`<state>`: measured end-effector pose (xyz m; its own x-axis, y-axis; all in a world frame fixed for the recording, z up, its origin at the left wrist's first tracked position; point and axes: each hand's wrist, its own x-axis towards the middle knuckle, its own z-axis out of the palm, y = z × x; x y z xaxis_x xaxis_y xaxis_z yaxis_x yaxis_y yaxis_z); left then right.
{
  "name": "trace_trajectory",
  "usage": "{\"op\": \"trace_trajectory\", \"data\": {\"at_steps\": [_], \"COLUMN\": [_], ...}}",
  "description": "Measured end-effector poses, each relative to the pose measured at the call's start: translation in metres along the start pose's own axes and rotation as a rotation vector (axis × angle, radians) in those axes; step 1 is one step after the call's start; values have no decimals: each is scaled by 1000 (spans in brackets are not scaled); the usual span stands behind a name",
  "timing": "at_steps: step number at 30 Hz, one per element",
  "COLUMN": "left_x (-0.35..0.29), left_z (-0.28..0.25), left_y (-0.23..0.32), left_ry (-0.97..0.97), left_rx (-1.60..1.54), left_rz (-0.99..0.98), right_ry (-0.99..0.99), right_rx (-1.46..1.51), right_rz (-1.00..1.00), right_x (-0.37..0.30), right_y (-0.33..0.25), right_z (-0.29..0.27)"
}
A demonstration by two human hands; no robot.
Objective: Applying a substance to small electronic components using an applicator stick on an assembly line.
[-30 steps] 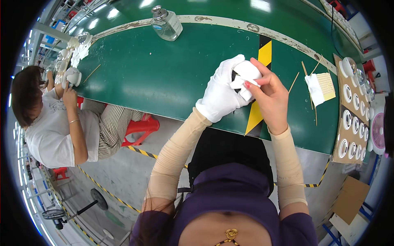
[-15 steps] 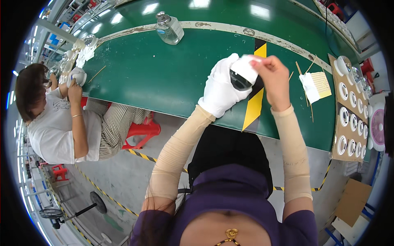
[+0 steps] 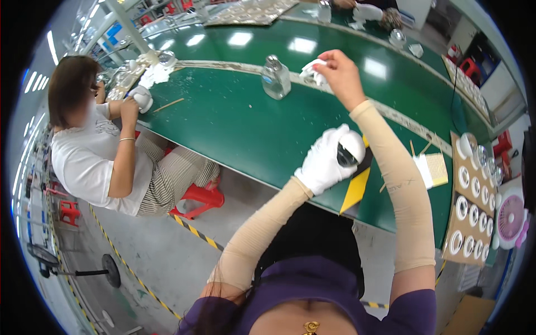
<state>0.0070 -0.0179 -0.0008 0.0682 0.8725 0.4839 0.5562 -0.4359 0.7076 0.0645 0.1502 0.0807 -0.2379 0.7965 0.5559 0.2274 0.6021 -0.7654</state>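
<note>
My left hand (image 3: 322, 161), in a white glove, is wrapped round a white rounded housing with a glossy black dome (image 3: 354, 142), just above the table's near edge. The dark part faces right and downward. My right hand (image 3: 341, 75) is bare and stretched forward over the table, pinching a crumpled white cloth (image 3: 312, 72) between thumb and fingers. Left of the cloth stands a clear pump bottle (image 3: 276, 82) with a metal top and liquid inside. Cloth and bottle are close but apart.
White ring-shaped parts sit in rows on a cardboard sheet (image 3: 468, 218) at the right. Nearby lie thin wooden sticks, a white cloth and a yellow dotted sheet (image 3: 438, 168). A co-worker (image 3: 92, 151) sits at the left, handling a white part. A pink fan (image 3: 510, 218) stands far right.
My right hand has moved away from the housing, forward and left toward the bottle, carrying the white cloth. My left hand keeps its hold on the housing. The view has shifted.
</note>
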Motion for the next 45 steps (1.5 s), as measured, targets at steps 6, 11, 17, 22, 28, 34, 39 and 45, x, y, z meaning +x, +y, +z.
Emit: {"op": "trace_trajectory", "data": {"at_steps": [6, 11, 17, 22, 28, 34, 39, 45], "left_x": [0, -1, 2, 1, 2, 0, 0, -1], "left_z": [-16, -9, -18, -13, -15, -13, -10, -13], "left_y": [7, 3, 10, 6, 6, 1, -1, 7], "left_ry": [-73, -58, -28, -1, -36, -27, -59, 44], "left_rx": [-110, -111, -111, -104, -107, -89, -124, -102], "left_rz": [-46, -9, -24, -10, -24, 3, -2, 41], "right_ry": [-46, -91, -175, -207, -333, -351, -393, -390], "right_rx": [-276, -535, -652, -699, -698, -653, -714, -682], "right_rz": [-164, -426, -682, -744, -505, -413, -387, -312], "right_x": [42, 48, 34, 42, 49, 60, 66, 66], "right_y": [-26, 3, -10, -1, -15, -14, -10, -18], "right_z": [73, 97, 86, 83, 83, 82, 82, 91]}}
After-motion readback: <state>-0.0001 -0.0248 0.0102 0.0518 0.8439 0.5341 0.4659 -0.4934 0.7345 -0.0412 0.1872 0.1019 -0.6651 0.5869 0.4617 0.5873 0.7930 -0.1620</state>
